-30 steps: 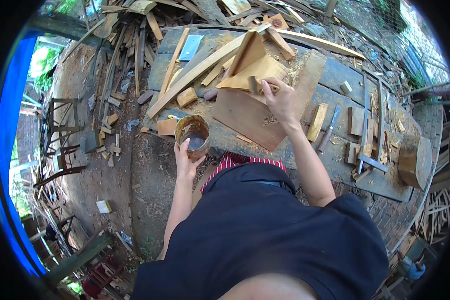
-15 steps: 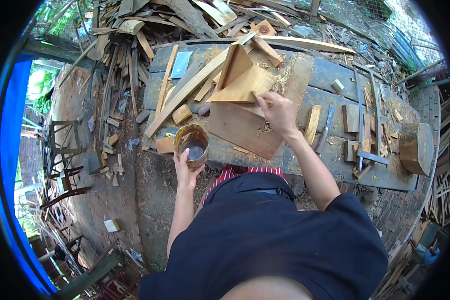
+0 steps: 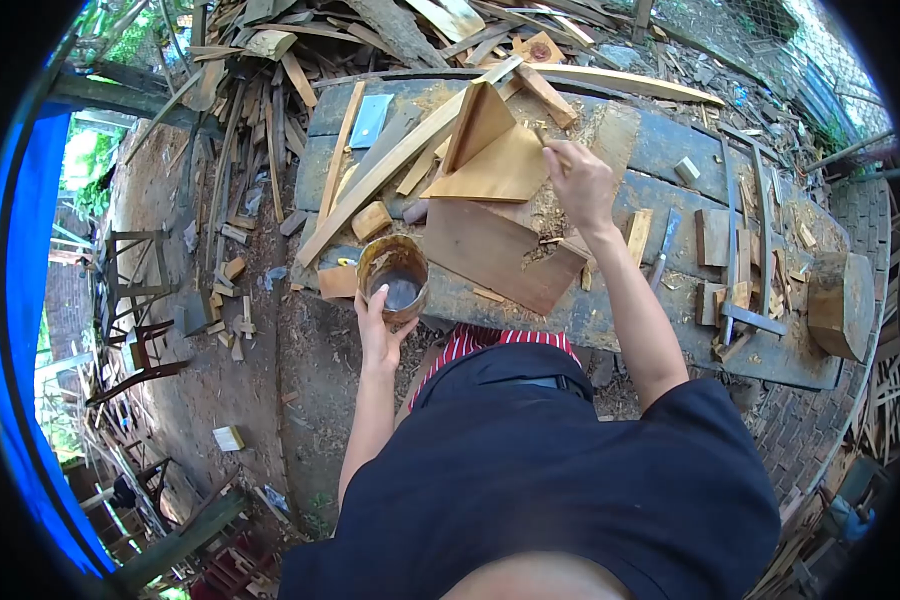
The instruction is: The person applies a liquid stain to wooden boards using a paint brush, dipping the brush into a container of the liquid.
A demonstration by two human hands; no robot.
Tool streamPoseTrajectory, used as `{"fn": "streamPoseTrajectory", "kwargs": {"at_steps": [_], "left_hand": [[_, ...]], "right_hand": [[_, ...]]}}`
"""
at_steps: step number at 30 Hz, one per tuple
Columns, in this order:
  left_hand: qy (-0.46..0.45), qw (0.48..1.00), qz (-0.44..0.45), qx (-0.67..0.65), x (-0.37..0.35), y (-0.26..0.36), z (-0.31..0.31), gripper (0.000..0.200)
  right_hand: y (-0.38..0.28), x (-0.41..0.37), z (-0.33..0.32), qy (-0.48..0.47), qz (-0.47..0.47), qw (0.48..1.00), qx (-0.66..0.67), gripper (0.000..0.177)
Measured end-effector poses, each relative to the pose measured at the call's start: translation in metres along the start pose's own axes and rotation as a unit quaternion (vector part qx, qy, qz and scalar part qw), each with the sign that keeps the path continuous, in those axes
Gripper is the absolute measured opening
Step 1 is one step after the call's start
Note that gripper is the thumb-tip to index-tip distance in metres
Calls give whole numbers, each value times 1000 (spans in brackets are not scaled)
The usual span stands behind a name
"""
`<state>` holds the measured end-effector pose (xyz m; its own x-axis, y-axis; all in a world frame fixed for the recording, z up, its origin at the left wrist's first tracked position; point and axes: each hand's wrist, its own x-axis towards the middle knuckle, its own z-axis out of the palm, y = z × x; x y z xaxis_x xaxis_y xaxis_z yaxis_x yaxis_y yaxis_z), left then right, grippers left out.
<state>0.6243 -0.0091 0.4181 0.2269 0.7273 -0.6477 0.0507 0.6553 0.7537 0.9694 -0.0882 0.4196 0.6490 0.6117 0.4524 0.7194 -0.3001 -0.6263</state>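
My left hand (image 3: 378, 335) grips a round, stained container (image 3: 393, 275) by its near side, at the front edge of the workbench. Its inside is dark and its walls are coated yellow-brown. My right hand (image 3: 580, 180) is closed on a small brush-like tool (image 3: 541, 136), whose far end is too small to make out. That tool is at the right edge of a yellowish wooden piece (image 3: 495, 170), which has an upright reddish-brown board (image 3: 478, 122) joined at its back left. Under it lies a flat brown board (image 3: 480, 245).
The workbench (image 3: 660, 140) carries long wooden strips (image 3: 380, 180), a blue sheet (image 3: 370, 121), a handled blade (image 3: 664, 245), a metal clamp (image 3: 753, 319) and a thick wood block (image 3: 838, 305). Scrap wood (image 3: 300, 50) is heaped behind the bench.
My right hand has moved slightly right and away from me, with the tool, to the right edge of the yellowish piece. The whole view has shifted slightly; my left hand still holds the container.
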Motion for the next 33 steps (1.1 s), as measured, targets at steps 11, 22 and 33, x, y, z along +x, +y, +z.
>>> {"fn": "streamPoseTrajectory", "kwargs": {"at_steps": [11, 22, 33], "left_hand": [[3, 1000, -2, -4, -5, -3, 0, 74], [0, 1000, -9, -19, -8, -13, 4, 77], [6, 1000, -3, -17, -16, -9, -1, 80]], "right_hand": [[0, 9, 21, -98, 99, 983, 122, 14], [-52, -33, 32, -183, -119, 968, 121, 14], [5, 3, 20, -38, -48, 996, -60, 12]]}}
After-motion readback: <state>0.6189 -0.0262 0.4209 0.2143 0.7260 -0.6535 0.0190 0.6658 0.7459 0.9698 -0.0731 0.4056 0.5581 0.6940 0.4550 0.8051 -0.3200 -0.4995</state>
